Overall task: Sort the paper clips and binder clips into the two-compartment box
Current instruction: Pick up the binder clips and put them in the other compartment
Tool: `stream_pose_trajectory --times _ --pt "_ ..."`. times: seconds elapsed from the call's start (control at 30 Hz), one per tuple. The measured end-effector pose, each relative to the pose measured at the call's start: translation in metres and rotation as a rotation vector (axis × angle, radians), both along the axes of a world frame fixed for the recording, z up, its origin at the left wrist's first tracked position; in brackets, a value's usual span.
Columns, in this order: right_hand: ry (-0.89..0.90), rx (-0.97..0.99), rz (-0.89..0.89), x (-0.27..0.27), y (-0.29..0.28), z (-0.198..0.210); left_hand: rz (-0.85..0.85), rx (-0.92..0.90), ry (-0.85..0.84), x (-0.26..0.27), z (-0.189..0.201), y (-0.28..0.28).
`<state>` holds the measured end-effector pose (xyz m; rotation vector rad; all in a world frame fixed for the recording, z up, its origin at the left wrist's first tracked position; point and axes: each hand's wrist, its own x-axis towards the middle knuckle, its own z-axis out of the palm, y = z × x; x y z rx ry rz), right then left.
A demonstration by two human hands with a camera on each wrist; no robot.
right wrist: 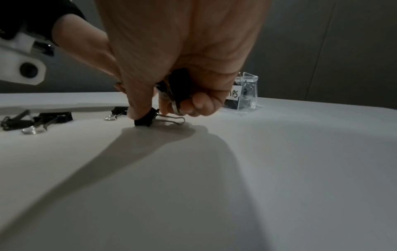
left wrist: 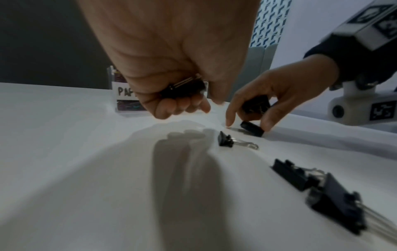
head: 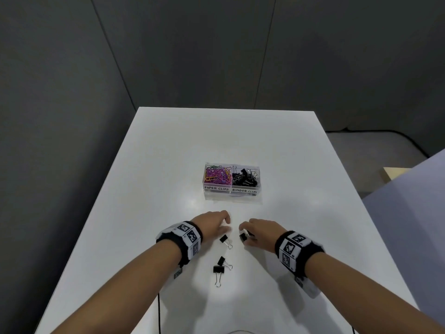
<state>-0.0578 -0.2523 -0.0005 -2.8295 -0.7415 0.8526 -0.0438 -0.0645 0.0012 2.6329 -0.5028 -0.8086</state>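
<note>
Pinching a black binder clip point(head: 242, 237) against the tabletop point(head: 168, 153), the right hand point(head: 261, 231) also kept another clip point(right wrist: 178, 84) curled in its palm. The left hand point(head: 212, 224) hovered just beside it, fingers curled round a binder clip of its own point(left wrist: 182, 88). Three loose clips point(head: 220, 266) lay toward the near edge, the two-compartment box point(head: 231, 190) mid-table beyond the hands.

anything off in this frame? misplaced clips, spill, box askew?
Nothing stands out. The box sits square, paper clips in the left compartment, binder clips in the right. Three loose binder clips lie unsorted on the table. The left hand holds a binder clip; the right hand holds one and pinches another.
</note>
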Motion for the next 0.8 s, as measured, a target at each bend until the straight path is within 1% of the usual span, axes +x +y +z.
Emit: stream_pose_trajectory --times 0.13,0.2,0.37,0.47,0.57,0.67,0.73,0.8 --pt "-0.003 0.026 -0.04 -0.002 0.0 0.0 -0.166 0.119 0.039 -0.005 -0.005 -0.008" --pt "-0.003 0.033 -0.06 -0.004 0.001 0.0 -0.199 0.136 0.029 -0.006 -0.009 -0.008" --pt "-0.069 -0.012 -0.029 -0.008 0.002 0.0 -0.174 0.147 -0.004 -0.009 -0.01 -0.001" --pt "-0.105 -0.039 -0.024 -0.012 0.004 -0.003 -0.15 0.145 0.009 -0.011 -0.011 0.007" --pt "-0.07 -0.027 -0.087 -0.017 0.006 -0.005 -0.133 0.111 0.004 -0.016 -0.012 0.017" --pt "-0.032 -0.018 -0.134 -0.023 0.01 -0.003 -0.057 0.05 0.007 -0.02 -0.013 0.025" --pt "-0.026 0.011 -0.128 -0.027 0.015 0.0 -0.021 0.056 0.015 -0.021 -0.013 0.03" --pt "-0.013 0.03 -0.074 -0.032 0.023 0.004 -0.021 0.067 -0.003 -0.023 -0.011 0.033"
